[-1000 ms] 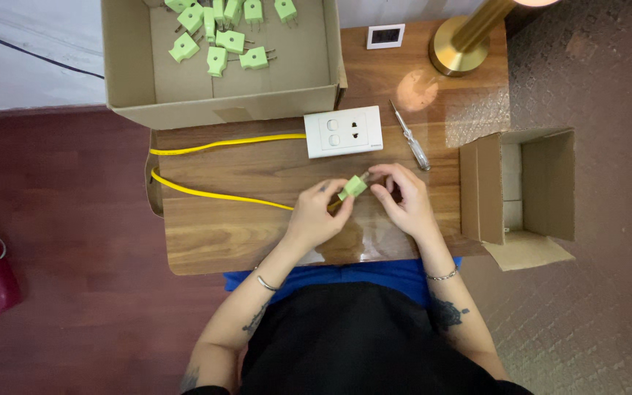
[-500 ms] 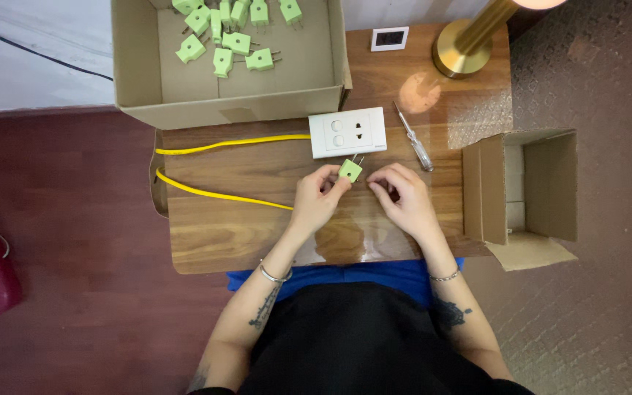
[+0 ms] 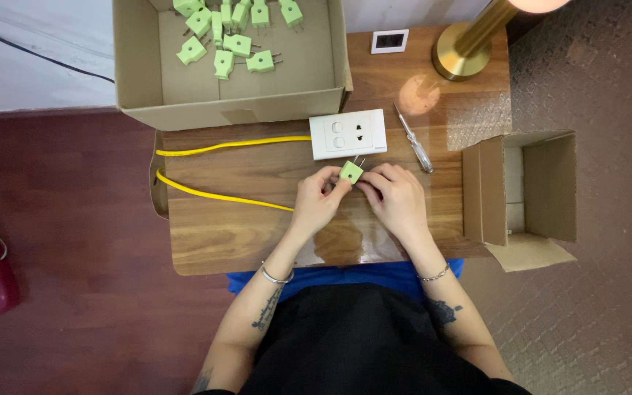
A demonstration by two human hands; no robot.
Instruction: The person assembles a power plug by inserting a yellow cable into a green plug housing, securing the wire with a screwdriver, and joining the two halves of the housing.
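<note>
A small light-green plug (image 3: pixel 351 172) with two metal prongs is pinched between the fingertips of my left hand (image 3: pixel 317 199) and my right hand (image 3: pixel 395 196), just above the wooden table (image 3: pixel 235 234). Its prongs point up and right toward a white wall socket plate (image 3: pixel 347 134) lying a short way beyond. A yellow cable (image 3: pixel 213 194) runs from under my left hand out to the table's left edge and loops back to the socket plate.
An open cardboard box (image 3: pixel 228 102) at the back holds several more green plugs (image 3: pixel 235 44). A screwdriver (image 3: pixel 412 137) lies right of the socket plate. A brass lamp base (image 3: pixel 461 53), a small white square plate (image 3: pixel 389 41) and an open cardboard box (image 3: pixel 521 189) at the right edge are nearby.
The green plug has been lifted slightly and turned so its prongs face the socket plate. Both hands stay close together around it.
</note>
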